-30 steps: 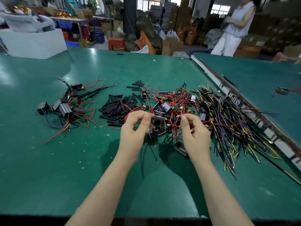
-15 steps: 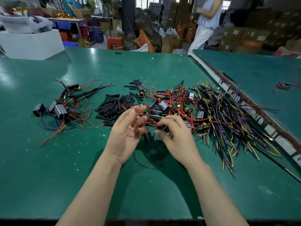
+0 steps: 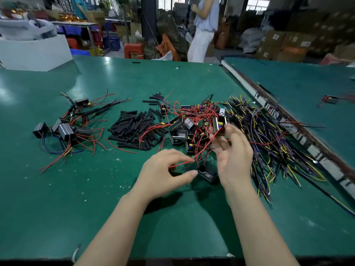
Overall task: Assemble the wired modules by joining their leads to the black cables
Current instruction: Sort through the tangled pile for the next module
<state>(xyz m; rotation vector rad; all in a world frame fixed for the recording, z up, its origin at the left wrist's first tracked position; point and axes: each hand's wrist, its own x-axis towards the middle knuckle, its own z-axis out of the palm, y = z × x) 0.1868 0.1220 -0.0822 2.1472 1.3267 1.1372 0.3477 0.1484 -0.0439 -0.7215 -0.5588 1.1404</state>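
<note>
A factory workshop: green worktables (image 3: 96, 189), stacked cardboard cartons (image 3: 284, 43), plastic crates (image 3: 132, 50) and a passing worker (image 3: 203, 31).

Single wide-angle view from head height, looking forward and down across a green table (image 3: 57, 217). Close to the near table edge, with both forearms entering from the bottom of frame and the hands, left (image 3: 163, 175) and right (image 3: 233, 158), near the centre. Straight lines bowed toward the borders by the lens. Beyond the far table edge, a cluttered workshop in the upper part of frame. No second view to overlap with.
</note>
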